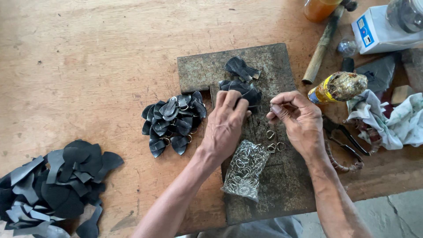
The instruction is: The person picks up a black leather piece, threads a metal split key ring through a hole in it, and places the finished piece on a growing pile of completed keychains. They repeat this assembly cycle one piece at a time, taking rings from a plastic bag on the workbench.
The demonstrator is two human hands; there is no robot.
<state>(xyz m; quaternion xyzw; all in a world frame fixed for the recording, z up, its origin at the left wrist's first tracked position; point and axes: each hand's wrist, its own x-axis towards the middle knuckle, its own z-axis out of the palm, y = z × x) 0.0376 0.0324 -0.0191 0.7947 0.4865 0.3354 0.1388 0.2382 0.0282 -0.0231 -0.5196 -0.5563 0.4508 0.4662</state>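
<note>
My left hand (225, 123) rests on a dark metal plate (282, 185) with its fingers pressed on a black leather piece (245, 90). Close beside it, my right hand (299, 121) pinches a small metal ring between thumb and forefinger. Three loose rings (274, 142) lie on the plate under the right hand. A clear plastic bag of several silver rings (245, 169) lies below my left wrist. Another black leather piece (240, 68) sits further back on the plate.
A heap of leather pieces fitted with rings (174, 121) lies left of the plate, and a bigger pile of plain cut pieces (57, 187) at the table's left corner. Pliers (346, 143), a glue bottle (337, 87), a hammer (324, 42), rags and a white box (383, 31) crowd the right side.
</note>
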